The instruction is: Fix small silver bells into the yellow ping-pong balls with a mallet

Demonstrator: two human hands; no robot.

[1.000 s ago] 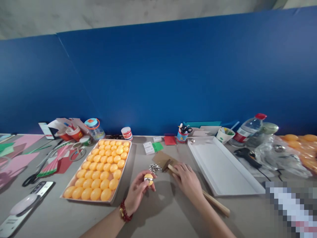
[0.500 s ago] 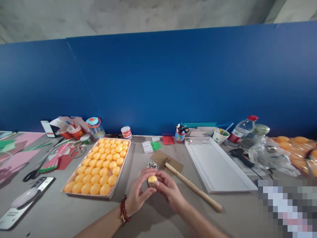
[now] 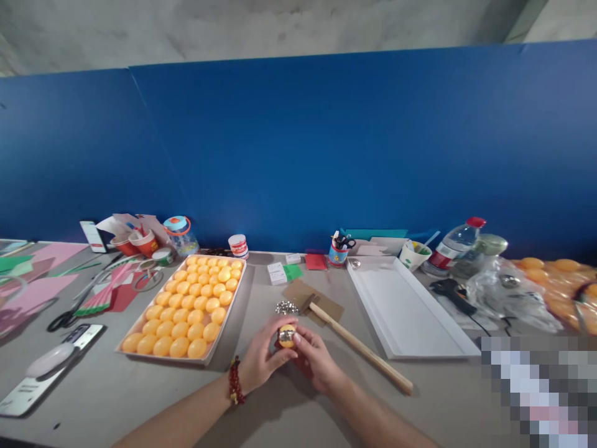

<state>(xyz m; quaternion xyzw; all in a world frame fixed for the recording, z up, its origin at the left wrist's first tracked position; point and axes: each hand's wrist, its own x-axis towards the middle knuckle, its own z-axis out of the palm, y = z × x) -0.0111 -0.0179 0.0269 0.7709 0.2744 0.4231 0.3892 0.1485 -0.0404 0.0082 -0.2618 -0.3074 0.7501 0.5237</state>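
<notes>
Between my two hands is a small orange ball (image 3: 286, 343) with a shiny silver band or piece across its front. The fingers of my left hand (image 3: 267, 353) curl round its left side and top, while my right hand (image 3: 314, 356) grips it from the right with the thumb on its front. Just beyond my fingers lies a small heap of shiny silver pieces (image 3: 286, 307). A wooden-handled hammer (image 3: 361, 348) rests to the right, its head on a brown sheet (image 3: 332, 307).
On the left stands a shallow box (image 3: 205, 359) of orange balls. A white tray (image 3: 415, 311) lies at right, holding one silver piece (image 3: 356, 264). Scissors (image 3: 63, 320), a phone (image 3: 60, 373), a bottle (image 3: 454, 244) and bagged orange balls (image 3: 566, 289) lie further out.
The ball has turned in my hands, so its silver part now shows across the middle, with orange above and below. Both hands stay round it.
</notes>
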